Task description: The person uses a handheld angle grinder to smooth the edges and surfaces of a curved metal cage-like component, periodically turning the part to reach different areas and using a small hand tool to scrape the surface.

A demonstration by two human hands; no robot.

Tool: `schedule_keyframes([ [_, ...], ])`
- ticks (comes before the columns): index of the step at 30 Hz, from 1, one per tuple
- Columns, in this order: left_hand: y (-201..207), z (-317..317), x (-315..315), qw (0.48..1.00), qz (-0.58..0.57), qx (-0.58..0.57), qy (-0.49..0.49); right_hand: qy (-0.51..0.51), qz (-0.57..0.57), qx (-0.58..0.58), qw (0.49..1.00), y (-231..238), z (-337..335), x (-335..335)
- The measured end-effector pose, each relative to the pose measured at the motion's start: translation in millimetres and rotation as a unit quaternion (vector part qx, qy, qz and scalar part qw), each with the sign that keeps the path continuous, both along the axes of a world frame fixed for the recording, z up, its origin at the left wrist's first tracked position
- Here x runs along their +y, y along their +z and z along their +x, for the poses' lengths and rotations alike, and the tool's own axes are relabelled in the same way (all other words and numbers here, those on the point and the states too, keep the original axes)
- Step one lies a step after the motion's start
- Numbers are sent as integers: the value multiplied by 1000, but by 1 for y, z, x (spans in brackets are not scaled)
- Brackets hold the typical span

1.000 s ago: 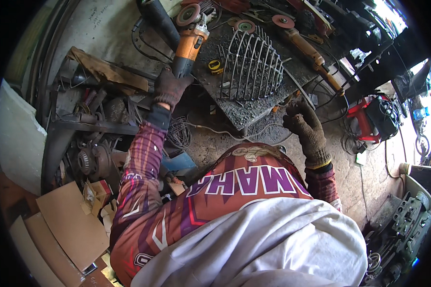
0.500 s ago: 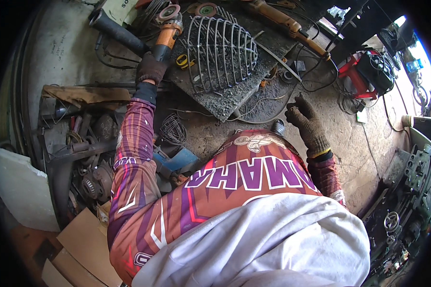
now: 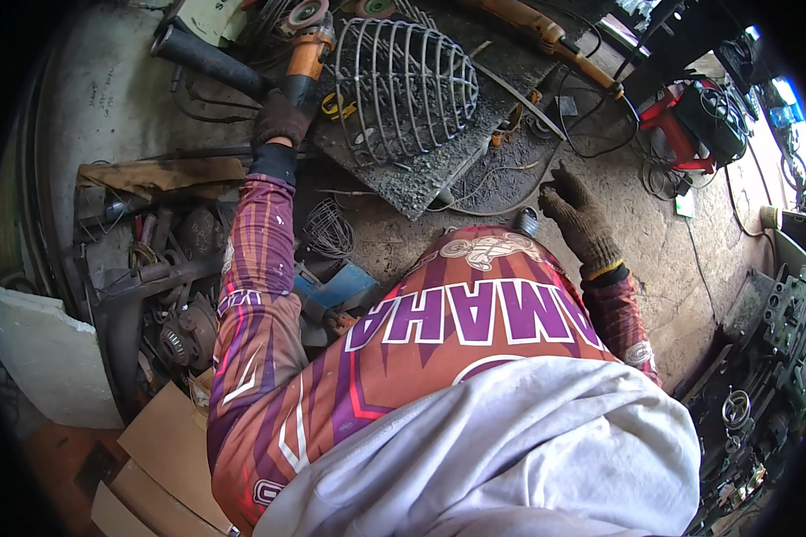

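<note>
The orange angle grinder (image 3: 306, 55) lies at the left edge of the dark metal plate (image 3: 421, 174), its disc toward the far side. The gloved left hand (image 3: 280, 116) wraps its fingers tight around the grinder's body. Just right of it a domed wire cage (image 3: 407, 80) stands on the plate, taking up most of the plate's far half. The near edge holds only grit. The gloved right hand (image 3: 578, 215) hovers over the bare concrete floor (image 3: 654, 242) beyond the plate's right corner, fingers loosely spread, holding nothing. A second grinder (image 3: 546, 36) lies by the far right edge.
</note>
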State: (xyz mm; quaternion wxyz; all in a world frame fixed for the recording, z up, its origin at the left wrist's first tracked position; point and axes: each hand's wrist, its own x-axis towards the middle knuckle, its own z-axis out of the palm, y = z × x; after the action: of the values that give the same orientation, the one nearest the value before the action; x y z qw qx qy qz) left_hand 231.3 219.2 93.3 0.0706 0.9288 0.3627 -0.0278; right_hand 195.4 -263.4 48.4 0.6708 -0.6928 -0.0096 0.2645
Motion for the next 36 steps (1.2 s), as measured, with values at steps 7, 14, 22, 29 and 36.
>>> schedule_keyframes([
  [7,7,2,-8,1000,22,22,-5,-6,-98,-137,986,-5,23,-5],
  [14,68,-10,-53,977,-39,-200,-61,-39,-217,-406,887,46,73,18],
  [22,63,25,-94,957,-212,-167,-103,256,-320,-230,883,8,160,57],
  [29,100,0,-189,922,-203,-331,-6,315,-130,-111,933,-9,186,41],
  [36,86,-134,-222,862,306,-361,-182,236,19,-123,964,-3,161,14],
])
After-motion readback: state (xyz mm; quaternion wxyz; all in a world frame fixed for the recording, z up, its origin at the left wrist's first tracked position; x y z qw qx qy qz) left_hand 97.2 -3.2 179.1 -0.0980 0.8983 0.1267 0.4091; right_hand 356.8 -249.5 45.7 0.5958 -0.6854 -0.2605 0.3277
